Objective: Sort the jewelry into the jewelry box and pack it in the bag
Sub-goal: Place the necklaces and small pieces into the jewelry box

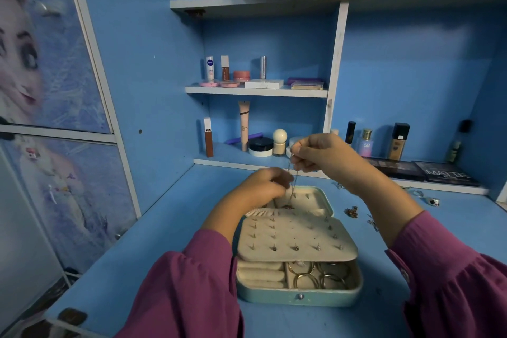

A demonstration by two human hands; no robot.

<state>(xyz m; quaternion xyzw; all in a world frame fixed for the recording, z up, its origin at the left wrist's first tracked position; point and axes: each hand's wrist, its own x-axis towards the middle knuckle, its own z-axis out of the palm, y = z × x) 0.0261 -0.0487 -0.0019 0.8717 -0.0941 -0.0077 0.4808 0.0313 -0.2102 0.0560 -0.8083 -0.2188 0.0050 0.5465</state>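
Blue laminate worktop [153,241] w/ open teal jewelry box [299,298] centre, bare room left of box, loose trinkets [352,211] right of it, both hands, left [267,185] & right [319,152], pinching thin chain [291,184] above box lid, blue cosmetics shelves [256,90] behind.

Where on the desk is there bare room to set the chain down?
Bare desk lies left of the jewelry box, toward the cupboard door. The strip in front of the box is bare too. Right of the box is crowded: loose jewelry pieces lie scattered below the palettes.
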